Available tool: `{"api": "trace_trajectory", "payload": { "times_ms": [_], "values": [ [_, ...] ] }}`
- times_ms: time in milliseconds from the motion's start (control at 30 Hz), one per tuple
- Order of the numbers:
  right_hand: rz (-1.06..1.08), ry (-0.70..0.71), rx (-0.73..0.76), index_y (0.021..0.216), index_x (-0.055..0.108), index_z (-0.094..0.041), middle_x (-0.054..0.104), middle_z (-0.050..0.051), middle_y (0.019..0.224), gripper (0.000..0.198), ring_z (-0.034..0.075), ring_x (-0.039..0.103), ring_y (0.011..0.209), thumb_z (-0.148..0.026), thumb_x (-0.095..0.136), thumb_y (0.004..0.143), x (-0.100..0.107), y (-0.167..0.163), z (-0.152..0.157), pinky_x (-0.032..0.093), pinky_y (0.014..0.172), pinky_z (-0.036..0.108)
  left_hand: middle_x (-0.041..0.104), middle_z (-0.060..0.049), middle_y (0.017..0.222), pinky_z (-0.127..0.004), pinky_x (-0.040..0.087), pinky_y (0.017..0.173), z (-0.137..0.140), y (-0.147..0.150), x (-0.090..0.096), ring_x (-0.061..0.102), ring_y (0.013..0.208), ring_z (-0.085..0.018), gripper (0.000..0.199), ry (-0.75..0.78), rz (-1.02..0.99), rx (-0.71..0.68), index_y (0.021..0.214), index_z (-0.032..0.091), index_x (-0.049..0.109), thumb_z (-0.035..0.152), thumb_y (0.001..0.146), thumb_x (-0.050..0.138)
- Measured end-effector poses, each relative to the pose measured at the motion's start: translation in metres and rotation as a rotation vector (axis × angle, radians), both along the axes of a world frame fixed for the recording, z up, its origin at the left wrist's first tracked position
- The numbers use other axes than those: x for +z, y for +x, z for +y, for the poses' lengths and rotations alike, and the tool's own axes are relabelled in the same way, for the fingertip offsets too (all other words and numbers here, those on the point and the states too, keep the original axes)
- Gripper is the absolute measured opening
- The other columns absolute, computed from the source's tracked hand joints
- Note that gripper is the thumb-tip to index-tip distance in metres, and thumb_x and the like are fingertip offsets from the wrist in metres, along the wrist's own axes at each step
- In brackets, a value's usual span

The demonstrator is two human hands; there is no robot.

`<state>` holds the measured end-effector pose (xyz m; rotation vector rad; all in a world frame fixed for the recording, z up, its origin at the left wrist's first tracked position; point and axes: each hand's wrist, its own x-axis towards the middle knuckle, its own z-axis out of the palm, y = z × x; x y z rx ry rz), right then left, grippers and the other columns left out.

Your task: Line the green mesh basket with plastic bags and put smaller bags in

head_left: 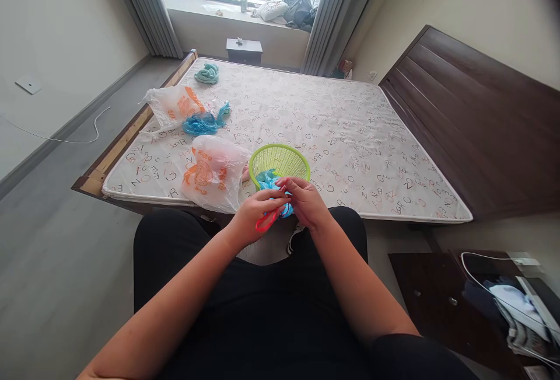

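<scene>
In front of my lap, my left hand (256,213) and my right hand (305,201) meet with their fingertips pinched together. Between them is a thin red strip (266,221), like a plastic bag handle or string, with a loop of it hanging under my left fingers. Just beyond stands a lime-green plastic basket (282,148) near the edge of the mattress. A crumpled light-blue plastic bag (266,178) lies against its near side, and some blue also shows below my fingers. My hands partly cover the basket's front and the blue bag.
The lettered mattress (345,135) spreads before me. Left of the basket lie a white bag with orange print (214,173), a second printed bag (168,103), a knotted blue bag (202,124) and a pale green bundle (207,73). A dark nightstand (420,292) stands right.
</scene>
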<state>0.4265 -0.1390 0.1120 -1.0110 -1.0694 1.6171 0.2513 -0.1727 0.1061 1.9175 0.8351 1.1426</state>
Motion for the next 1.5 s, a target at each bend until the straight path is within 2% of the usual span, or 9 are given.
{"api": "trace_trajectory", "payload": {
  "times_ms": [200, 467, 767, 867, 967, 1133, 1233, 1333, 1500],
  "values": [
    [0.154, -0.054, -0.109, 0.08, 0.052, -0.024, 0.063, -0.002, 0.078, 0.045, 0.01, 0.049, 0.056, -0.065, 0.07, 0.083, -0.002, 0.012, 0.007, 0.047, 0.055, 0.026, 0.068, -0.011, 0.135, -0.042, 0.049, 0.108, 0.004, -0.003, -0.003, 0.064, 0.124, -0.026, 0.036, -0.321, -0.283, 0.117, 0.122, 0.023, 0.076, 0.042, 0.102, 0.055],
    [0.149, -0.033, -0.263, 0.071, 0.039, -0.024, 0.029, -0.008, 0.055, 0.048, 0.01, 0.039, 0.048, -0.059, 0.066, 0.091, 0.002, 0.055, 0.03, 0.04, 0.047, 0.022, 0.074, -0.015, 0.119, -0.034, 0.053, 0.087, 0.032, -0.033, -0.04, 0.07, 0.107, -0.025, 0.047, -0.703, -0.476, 0.392, 0.099, 0.015, 0.077, 0.06, 0.086, 0.069],
    [0.257, -0.18, -0.417, 0.07, 0.039, -0.023, 0.028, -0.01, 0.051, 0.039, 0.007, 0.032, 0.041, -0.037, 0.069, 0.092, -0.029, 0.083, 0.058, 0.035, 0.042, 0.019, 0.077, -0.015, 0.11, -0.036, 0.051, 0.086, 0.044, -0.039, -0.054, 0.071, 0.102, -0.025, 0.054, -0.771, -0.385, 0.342, 0.095, 0.015, 0.077, 0.066, 0.079, 0.073],
    [0.264, -0.115, -0.408, 0.082, 0.053, -0.023, 0.055, -0.007, 0.068, 0.026, 0.007, 0.052, 0.054, -0.033, 0.078, 0.081, -0.036, 0.086, 0.053, 0.046, 0.05, 0.02, 0.076, -0.016, 0.109, -0.037, 0.051, 0.088, 0.042, -0.038, -0.055, 0.07, 0.107, -0.027, 0.054, -0.825, -0.409, 0.288, 0.094, 0.014, 0.076, 0.066, 0.079, 0.073],
    [0.109, -0.134, -0.195, 0.113, 0.064, -0.03, 0.067, -0.001, 0.121, 0.044, 0.011, 0.067, 0.083, -0.026, 0.081, 0.072, -0.04, 0.09, 0.043, 0.054, 0.063, 0.023, 0.074, -0.018, 0.117, -0.039, 0.052, 0.09, 0.04, -0.042, -0.054, 0.068, 0.115, -0.03, 0.053, -0.866, -0.464, 0.207, 0.105, 0.015, 0.073, 0.063, 0.083, 0.071],
    [-0.474, 0.024, 0.097, 0.139, 0.06, -0.029, 0.062, 0.008, 0.14, 0.072, 0.021, 0.065, 0.111, -0.031, 0.083, 0.071, -0.045, 0.079, 0.032, 0.055, 0.091, 0.035, 0.042, -0.015, 0.162, -0.048, 0.044, 0.112, 0.045, -0.042, -0.058, 0.034, 0.152, -0.034, 0.071, -0.58, -0.178, 0.178, 0.143, 0.023, 0.056, 0.072, 0.092, 0.048],
    [-0.686, 0.244, 0.132, 0.139, 0.063, -0.025, 0.062, 0.01, 0.142, 0.08, 0.029, 0.059, 0.127, -0.031, 0.089, 0.063, -0.052, 0.056, 0.033, 0.047, 0.109, 0.044, 0.028, -0.011, 0.169, -0.051, 0.021, 0.127, 0.055, -0.034, -0.064, 0.01, 0.159, -0.034, 0.091, -0.311, 0.291, 0.164, 0.156, 0.024, 0.042, 0.067, 0.081, 0.068],
    [-0.674, 0.34, 0.095, 0.128, 0.07, -0.025, 0.069, 0.008, 0.133, 0.059, 0.029, 0.062, 0.123, -0.029, 0.083, 0.071, -0.059, 0.034, 0.042, 0.048, 0.108, 0.044, 0.032, -0.011, 0.168, -0.051, 0.017, 0.129, 0.067, -0.023, -0.065, 0.014, 0.159, -0.035, 0.101, -0.203, 0.555, 0.082, 0.159, 0.024, 0.037, 0.057, 0.074, 0.079],
    [-0.618, 0.235, -0.028, 0.107, 0.077, -0.019, 0.079, 0.007, 0.102, 0.028, 0.025, 0.072, 0.096, -0.029, 0.067, 0.083, -0.049, 0.03, 0.08, 0.057, 0.085, 0.036, 0.038, -0.008, 0.165, -0.048, 0.027, 0.128, 0.089, -0.008, -0.055, 0.032, 0.154, -0.032, 0.096, -0.189, 0.548, 0.075, 0.16, 0.029, 0.035, 0.059, 0.079, 0.076]
  ]
}}
